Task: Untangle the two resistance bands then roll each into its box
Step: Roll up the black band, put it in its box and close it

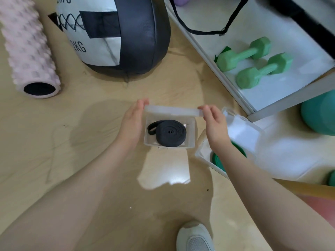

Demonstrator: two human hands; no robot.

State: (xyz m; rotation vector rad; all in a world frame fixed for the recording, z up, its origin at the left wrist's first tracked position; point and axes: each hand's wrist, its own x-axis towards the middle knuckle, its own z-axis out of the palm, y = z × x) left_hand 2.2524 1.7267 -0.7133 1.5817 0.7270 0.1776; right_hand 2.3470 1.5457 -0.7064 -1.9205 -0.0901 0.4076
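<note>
So the black band (169, 133) is coiled up and sitting inside the clear box (190, 140) on the floor (90, 124), and both hands are on the hinged lid (172, 111), which is standing up along the far edge. Left hand (131, 122) has its fingertips curled over the left end of the lid, right hand (213, 122) is pinching the right end between thumb and fingers. Looks to me like the lid is about to come down, and that's where I'd worry: the band's loose tail loops out on the left side of the coil, right up near the box wall, so if it springs up or creeps over the rim the lid will catch on it and won't seat. These coils also love to unwind the second nothing is pressing on them, so a slow close could let it puff up. Pushing one end harder than the other could twist the lid or skid the whole box across the floor. The green band (217, 160) is in the second box (235, 124) just to the right, partly hidden under the right forearm, and that lid is still open, so an elbow bump there could knock it around too.
</note>
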